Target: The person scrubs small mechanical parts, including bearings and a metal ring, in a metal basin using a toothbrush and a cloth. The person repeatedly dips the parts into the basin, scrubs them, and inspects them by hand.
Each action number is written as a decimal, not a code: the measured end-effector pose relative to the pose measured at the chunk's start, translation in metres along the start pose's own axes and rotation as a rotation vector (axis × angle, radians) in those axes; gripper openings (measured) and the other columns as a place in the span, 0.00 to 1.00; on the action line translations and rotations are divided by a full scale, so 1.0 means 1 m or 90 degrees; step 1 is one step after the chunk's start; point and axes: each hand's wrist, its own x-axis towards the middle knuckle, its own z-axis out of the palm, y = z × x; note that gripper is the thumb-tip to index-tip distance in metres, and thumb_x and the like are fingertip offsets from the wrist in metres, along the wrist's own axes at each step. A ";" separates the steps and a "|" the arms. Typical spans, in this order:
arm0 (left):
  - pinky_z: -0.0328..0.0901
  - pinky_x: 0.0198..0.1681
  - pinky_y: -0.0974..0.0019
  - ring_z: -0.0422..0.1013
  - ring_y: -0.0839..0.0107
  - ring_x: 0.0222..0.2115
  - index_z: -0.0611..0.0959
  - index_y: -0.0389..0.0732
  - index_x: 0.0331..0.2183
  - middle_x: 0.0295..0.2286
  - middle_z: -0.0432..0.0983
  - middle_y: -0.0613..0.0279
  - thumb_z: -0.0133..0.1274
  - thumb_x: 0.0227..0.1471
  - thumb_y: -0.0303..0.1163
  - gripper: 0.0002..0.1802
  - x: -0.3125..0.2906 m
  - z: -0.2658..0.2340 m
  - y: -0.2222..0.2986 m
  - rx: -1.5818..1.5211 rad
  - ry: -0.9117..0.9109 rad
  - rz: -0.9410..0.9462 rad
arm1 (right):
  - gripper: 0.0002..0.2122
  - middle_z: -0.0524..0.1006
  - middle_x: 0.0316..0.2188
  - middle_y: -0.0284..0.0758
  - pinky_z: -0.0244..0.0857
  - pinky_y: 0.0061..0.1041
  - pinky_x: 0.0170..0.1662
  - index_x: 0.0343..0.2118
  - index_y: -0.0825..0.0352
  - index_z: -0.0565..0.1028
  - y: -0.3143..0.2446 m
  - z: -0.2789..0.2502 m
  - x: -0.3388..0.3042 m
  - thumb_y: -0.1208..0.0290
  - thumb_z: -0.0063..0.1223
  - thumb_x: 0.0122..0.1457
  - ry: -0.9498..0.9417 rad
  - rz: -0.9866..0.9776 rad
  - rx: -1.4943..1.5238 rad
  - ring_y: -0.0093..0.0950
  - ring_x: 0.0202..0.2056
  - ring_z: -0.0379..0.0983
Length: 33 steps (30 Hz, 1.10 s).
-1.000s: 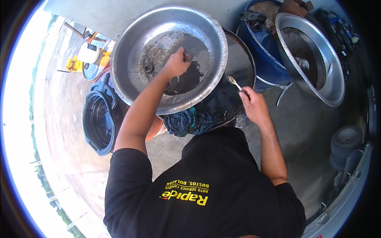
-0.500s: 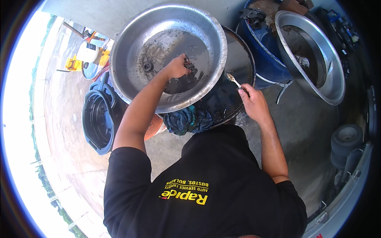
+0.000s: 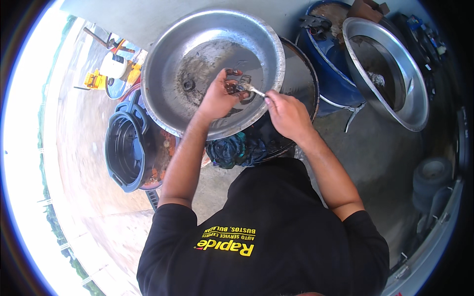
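Observation:
A wide metal basin (image 3: 160, 79) holds a shallow layer of dark, dirty liquid. Over it, my left hand (image 3: 219, 98) has blackened fingers curled round a small dark metal part (image 3: 245, 79), whose exact kind I cannot make out. My right hand (image 3: 290, 116) grips the white handle of a toothbrush (image 3: 256, 92), and its bristle end meets the part at my left fingers. A dark ring-shaped piece (image 3: 188, 85) lies in the liquid, left of my hands. Below the basin's near rim is a bunched, dark blue-green rag (image 3: 227, 150).
The basin rests on a dark drum (image 3: 306, 81). At right, a second metal basin (image 3: 417, 111) leans by a blue drum (image 3: 340, 89) with dark gloves (image 3: 317, 23) on top. A black drain pan (image 3: 111, 155) stands left. A tyre-like wheel (image 3: 432, 172) sits far right.
My right hand has moved left and up over the basin, bringing the toothbrush to the part. My left hand has lifted slightly and turned, showing more of its fingers.

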 end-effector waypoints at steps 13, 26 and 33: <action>0.76 0.42 0.68 0.82 0.75 0.39 0.76 0.36 0.57 0.40 0.88 0.57 0.70 0.51 0.18 0.33 -0.023 0.015 -0.024 0.167 0.191 0.055 | 0.11 0.83 0.31 0.49 0.74 0.57 0.40 0.44 0.63 0.76 -0.022 0.025 0.011 0.61 0.47 0.75 -0.112 -0.033 -0.133 0.56 0.37 0.82; 0.74 0.37 0.65 0.84 0.68 0.32 0.79 0.40 0.57 0.37 0.90 0.55 0.71 0.50 0.24 0.33 -0.030 0.018 -0.020 0.245 0.260 0.090 | 0.10 0.83 0.30 0.49 0.74 0.57 0.40 0.44 0.61 0.74 -0.027 0.038 0.017 0.61 0.46 0.75 -0.062 0.001 -0.133 0.57 0.36 0.81; 0.74 0.39 0.63 0.84 0.68 0.33 0.79 0.40 0.57 0.36 0.90 0.56 0.73 0.50 0.26 0.33 -0.029 0.018 -0.025 0.224 0.277 0.098 | 0.11 0.82 0.30 0.52 0.74 0.59 0.40 0.44 0.63 0.74 -0.022 0.036 0.019 0.61 0.46 0.75 -0.049 0.001 -0.118 0.58 0.35 0.81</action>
